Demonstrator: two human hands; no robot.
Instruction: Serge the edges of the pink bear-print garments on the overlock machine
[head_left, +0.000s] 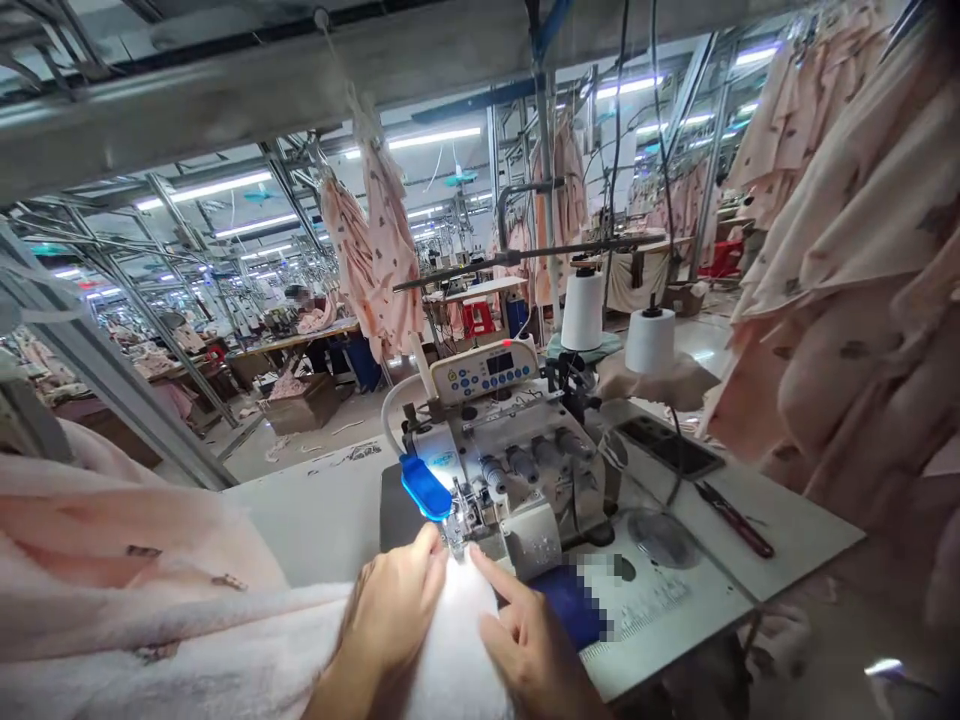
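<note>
White fleecy fabric (459,640) runs up the middle into the needle area of an overlock sewing machine (517,460). Beside the presser foot, my left hand (394,605) has its fingers closed on the fabric's left edge. My right hand (525,635) grips the right edge: its index finger stretches over the cloth toward the foot, and the thumb and other fingers are curled lower down. A blue plastic guard (426,488) hangs just above my left fingertips. Bright machine light falls on the cloth, washing out its detail.
Pink printed fleece (120,560) is heaped at left, and pink garments (847,260) hang at right. White thread cones (583,312) stand behind the machine. A phone (671,445) and red-handled snips (735,520) lie on the table's right. A person sits at a distant bench.
</note>
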